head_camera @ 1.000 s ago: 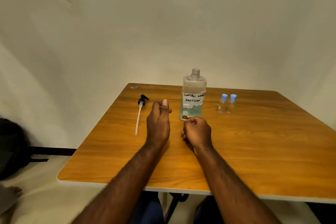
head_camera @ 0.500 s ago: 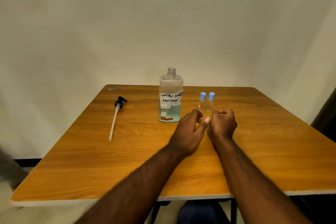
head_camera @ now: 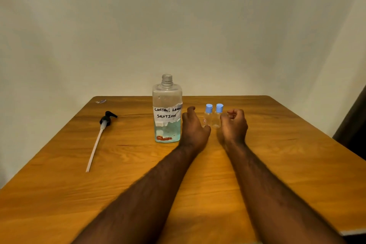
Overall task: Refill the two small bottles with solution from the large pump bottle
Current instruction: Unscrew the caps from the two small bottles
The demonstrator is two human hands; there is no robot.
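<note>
The large clear bottle, labelled "contact lens solution", stands uncapped on the wooden table, about a third full of pale blue liquid. Its black pump with a long white tube lies flat to the left. Two small clear bottles with blue caps stand side by side right of the large bottle. My left hand is open just left of them, fingers apart, thumb near the left bottle's base. My right hand sits just right of them, fingers loosely curled, holding nothing.
A small scrap lies at the table's far left corner. A plain wall stands behind the table. Something dark shows at the right edge beyond the table.
Both hands have moved forward and apart, from touching each other in front of the small bottles to flanking them. The view has shifted slightly.
</note>
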